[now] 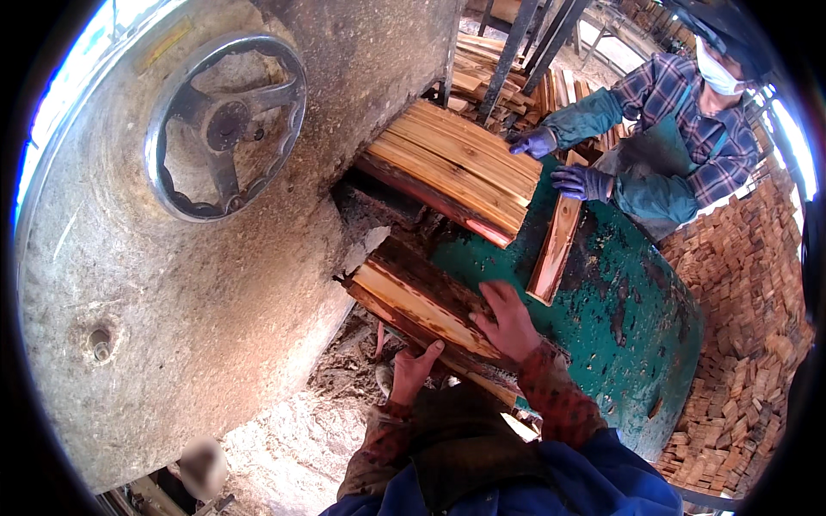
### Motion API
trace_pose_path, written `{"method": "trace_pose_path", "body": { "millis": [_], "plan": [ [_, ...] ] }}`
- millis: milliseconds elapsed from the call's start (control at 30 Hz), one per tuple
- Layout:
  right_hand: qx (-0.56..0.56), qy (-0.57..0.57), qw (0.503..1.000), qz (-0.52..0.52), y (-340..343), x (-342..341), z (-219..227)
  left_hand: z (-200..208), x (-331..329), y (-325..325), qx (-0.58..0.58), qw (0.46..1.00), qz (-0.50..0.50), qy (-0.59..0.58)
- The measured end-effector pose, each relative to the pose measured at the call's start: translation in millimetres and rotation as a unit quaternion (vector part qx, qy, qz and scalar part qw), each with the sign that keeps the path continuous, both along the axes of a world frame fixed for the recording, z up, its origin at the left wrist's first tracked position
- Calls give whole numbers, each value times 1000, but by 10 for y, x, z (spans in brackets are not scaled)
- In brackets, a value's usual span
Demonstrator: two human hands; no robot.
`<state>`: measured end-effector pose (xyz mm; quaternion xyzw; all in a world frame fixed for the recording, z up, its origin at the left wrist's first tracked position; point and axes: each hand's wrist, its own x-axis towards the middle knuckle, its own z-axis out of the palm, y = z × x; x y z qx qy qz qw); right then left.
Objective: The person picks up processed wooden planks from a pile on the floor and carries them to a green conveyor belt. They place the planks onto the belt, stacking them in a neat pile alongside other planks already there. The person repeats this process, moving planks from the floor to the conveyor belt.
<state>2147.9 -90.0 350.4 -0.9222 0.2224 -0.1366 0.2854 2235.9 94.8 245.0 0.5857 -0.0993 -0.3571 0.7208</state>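
Note:
A length of sawn wood with dark bark edges [422,299] lies across the near side of the green metal table, beside the large worn machine housing. My left hand [415,370] grips its near edge, thumb on top; the other fingers are partly hidden. My right hand [509,322] rests on the wood's right part, thumb and fingers apart. Beyond it lies a row of sawn boards [460,159] with a reddish bark edge. Across the table, a co-worker's purple-gloved hands [582,182] are near the boards and a separate narrow wood piece [555,249].
The machine housing [284,284] with a metal handwheel [228,126] fills the left. The green table [641,331] extends right, with bark scraps on it. Stacked wood blocks [740,344] stand at right, and more boards lie behind metal posts [508,64]. Sawdust covers the ground below.

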Motion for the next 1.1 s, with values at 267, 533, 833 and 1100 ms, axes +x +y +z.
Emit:
{"method": "trace_pose_path", "body": {
  "millis": [267, 533, 833, 1100],
  "plan": [
    [-199, -6, 978, -58, -646, 498, -219, 87, 1, -23, 15, 1000, 8, -21],
    [-155, 44, 984, -72, -598, 412, -230, -37, 4, 36, 33, 999, -11, -13],
    [-246, 37, 967, -45, -799, 576, -183, 89, 46, 41, 72, 997, -38, 17],
    [-229, 62, 970, -60, -827, 465, -158, 92, 58, 44, 84, 994, -55, 36]
  ]
}}
